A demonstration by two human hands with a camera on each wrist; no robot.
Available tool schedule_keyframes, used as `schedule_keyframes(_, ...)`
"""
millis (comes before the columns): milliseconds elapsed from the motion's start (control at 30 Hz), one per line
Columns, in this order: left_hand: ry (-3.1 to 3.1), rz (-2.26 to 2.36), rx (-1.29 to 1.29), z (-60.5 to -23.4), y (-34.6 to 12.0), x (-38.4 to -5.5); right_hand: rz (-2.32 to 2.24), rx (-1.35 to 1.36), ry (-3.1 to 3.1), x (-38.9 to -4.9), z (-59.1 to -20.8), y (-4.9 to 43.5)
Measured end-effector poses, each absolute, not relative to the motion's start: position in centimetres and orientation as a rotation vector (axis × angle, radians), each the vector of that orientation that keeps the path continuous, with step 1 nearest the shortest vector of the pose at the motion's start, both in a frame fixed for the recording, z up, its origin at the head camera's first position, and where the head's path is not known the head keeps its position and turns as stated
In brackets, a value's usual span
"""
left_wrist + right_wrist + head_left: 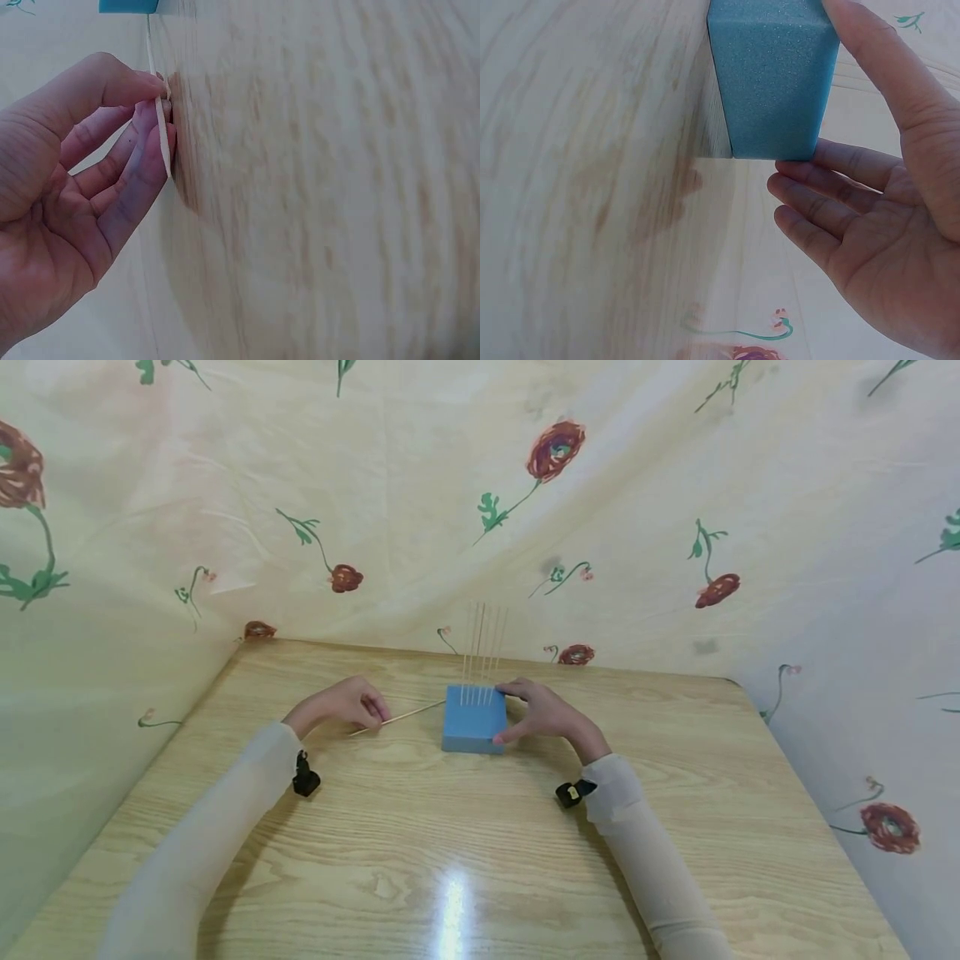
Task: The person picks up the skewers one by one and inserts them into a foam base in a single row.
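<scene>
A blue foam block [472, 728] lies flat on the wooden table, and several thin wooden skewers [473, 652] stand upright in a row toward its back. My left hand [351, 702], to the left of the block, pinches another skewer [416, 711] between thumb and fingers. This skewer slants low over the table, its far end at the block's left side; whether it enters the foam I cannot tell. With thumb at the front and fingers at the back, my right hand [546, 713] grips the block's right side. The right wrist view shows the block's side face [776, 82] close up.
The light wooden table [390, 860] stretches around the block. Behind it and at both sides hangs a pale sheet [420, 485] with printed red flowers. A black wrist camera sits on the left wrist [305, 777] and another on the right [572, 793].
</scene>
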State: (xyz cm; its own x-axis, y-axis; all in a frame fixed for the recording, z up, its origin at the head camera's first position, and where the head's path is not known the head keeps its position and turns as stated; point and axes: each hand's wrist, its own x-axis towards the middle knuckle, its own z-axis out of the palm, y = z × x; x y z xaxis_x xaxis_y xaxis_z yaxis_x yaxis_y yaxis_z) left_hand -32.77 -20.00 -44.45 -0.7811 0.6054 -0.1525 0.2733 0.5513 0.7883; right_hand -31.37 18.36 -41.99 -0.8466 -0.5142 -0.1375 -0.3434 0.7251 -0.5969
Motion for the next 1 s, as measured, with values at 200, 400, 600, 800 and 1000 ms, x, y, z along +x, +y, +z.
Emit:
schedule_keyframes(200,2.419,1.121,0.711,-44.4,-20.5,-32.3,-0.837,-0.667,2.629,-31.3,-42.0,18.3)
schedule_keyframes(400,2.42,1.158,0.691,-44.4,-21.0,-32.0,-0.846,-0.664,2.621,-31.3,-42.0,18.3)
schedule_keyframes(600,2.416,1.231,0.61,-44.1,-21.5,-31.8,-0.847,-0.678,2.625,-31.2,-41.9,18.4)
schedule_keyframes(800,2.367,1.33,0.562,-43.8,-21.6,-31.9,-0.849,-0.693,2.628,-31.2,-41.8,18.4)
schedule_keyframes(1000,2.298,1.438,0.508,-43.4,-21.2,-31.9,-0.83,-0.705,2.647,-31.2,-41.8,18.4)
